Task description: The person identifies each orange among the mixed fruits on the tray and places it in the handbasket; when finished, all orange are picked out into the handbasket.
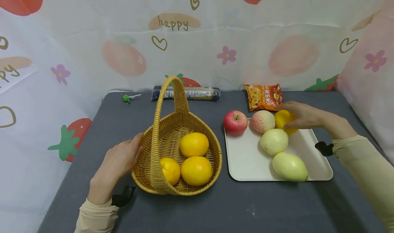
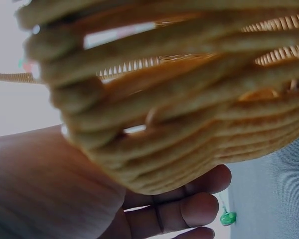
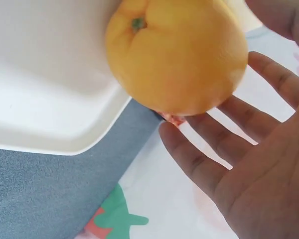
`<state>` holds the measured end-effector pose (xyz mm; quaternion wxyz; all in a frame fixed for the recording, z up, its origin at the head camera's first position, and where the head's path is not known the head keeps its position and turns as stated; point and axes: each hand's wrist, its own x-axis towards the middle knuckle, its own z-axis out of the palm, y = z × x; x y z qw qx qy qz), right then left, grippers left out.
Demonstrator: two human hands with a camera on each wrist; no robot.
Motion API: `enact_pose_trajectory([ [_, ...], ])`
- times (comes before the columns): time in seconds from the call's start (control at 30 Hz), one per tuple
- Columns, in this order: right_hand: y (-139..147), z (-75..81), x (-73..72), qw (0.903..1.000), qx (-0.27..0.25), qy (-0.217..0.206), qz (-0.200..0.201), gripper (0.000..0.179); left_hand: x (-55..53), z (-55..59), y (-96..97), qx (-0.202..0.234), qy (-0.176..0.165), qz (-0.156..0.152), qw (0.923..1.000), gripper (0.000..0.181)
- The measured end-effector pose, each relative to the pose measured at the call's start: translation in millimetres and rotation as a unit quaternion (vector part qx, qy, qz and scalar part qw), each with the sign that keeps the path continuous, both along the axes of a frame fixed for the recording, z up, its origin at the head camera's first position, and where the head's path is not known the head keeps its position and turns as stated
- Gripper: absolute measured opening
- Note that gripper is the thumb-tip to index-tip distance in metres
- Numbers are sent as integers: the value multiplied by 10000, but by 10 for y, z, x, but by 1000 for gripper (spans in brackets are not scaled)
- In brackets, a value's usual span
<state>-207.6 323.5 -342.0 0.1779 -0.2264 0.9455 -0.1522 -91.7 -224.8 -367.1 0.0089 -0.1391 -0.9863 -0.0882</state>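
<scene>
A wicker basket [image 1: 217, 147] with a tall handle holds three oranges, one of them an orange [image 1: 197, 171] at the front right. My left hand [image 1: 118, 159] rests against the basket's left side; in the left wrist view its loose fingers [image 2: 199, 209] show beyond the weave. At the far right of the white tray [image 1: 246, 161], my right hand [image 1: 307, 116] is spread around another orange [image 3: 179, 55]. The thumb stands apart from it; fingertips are at its edge. Beside that orange lie a peach [image 1: 263, 121], a red apple [image 1: 235, 123] and two pale green fruits [image 1: 274, 142].
An orange snack packet [image 1: 264, 97] lies behind the tray. A long wrapped package [image 1: 197, 93] lies behind the basket, and a green lollipop [image 1: 127, 98] is at the back left. A printed cloth [image 1: 215, 38] hangs behind the grey table [image 1: 215, 212].
</scene>
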Motion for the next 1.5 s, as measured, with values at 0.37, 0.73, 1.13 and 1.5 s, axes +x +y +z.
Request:
enact_pose_trajectory([
  [0.37, -16, -72, 1, 9998, -36, 159, 136, 57, -2, -4, 8, 25, -73, 48, 10000, 38],
  [0.73, 4, -88, -10, 9999, 139, 92, 35, 63, -11, 3, 14, -5, -110, 54, 9999, 37],
  [1.13, 27, -94, -16, 9989, 430, 147, -117, 76, -11, 7, 4, 34, -86, 21, 10000, 35],
  [1.5, 62, -85, 20, 9988, 378, 260, -196, 73, -3, -6, -4, 7, 33, -54, 10000, 35],
])
